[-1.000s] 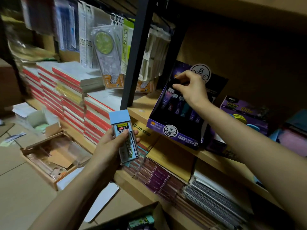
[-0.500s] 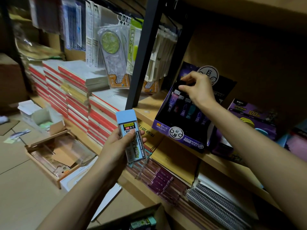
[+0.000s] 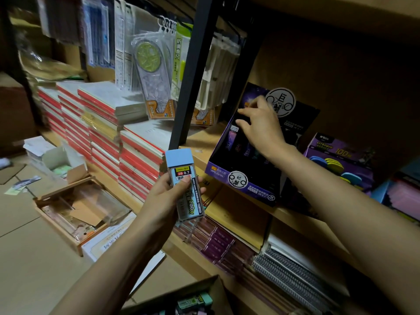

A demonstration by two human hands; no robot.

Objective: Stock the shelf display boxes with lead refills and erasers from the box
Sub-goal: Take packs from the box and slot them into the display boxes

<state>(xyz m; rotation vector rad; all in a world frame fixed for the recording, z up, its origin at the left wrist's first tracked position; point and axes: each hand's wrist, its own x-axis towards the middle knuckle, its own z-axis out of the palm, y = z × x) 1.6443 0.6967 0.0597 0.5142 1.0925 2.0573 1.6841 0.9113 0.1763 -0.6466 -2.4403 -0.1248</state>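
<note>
A person's left hand (image 3: 166, 198) grips a clear plastic lead refill case with a pale blue cap (image 3: 185, 185), held upright in front of the wooden shelf (image 3: 197, 144). The right hand (image 3: 261, 126) reaches into the upper rows of a purple cardboard display box (image 3: 245, 185) standing on that shelf. Whether its curled fingers pinch anything cannot be told.

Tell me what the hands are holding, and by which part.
Left hand grips the lead refill case around its clear body, thumb across the label, blue cap free. Right hand reaches into the purple display box; any hold cannot be told.
</note>
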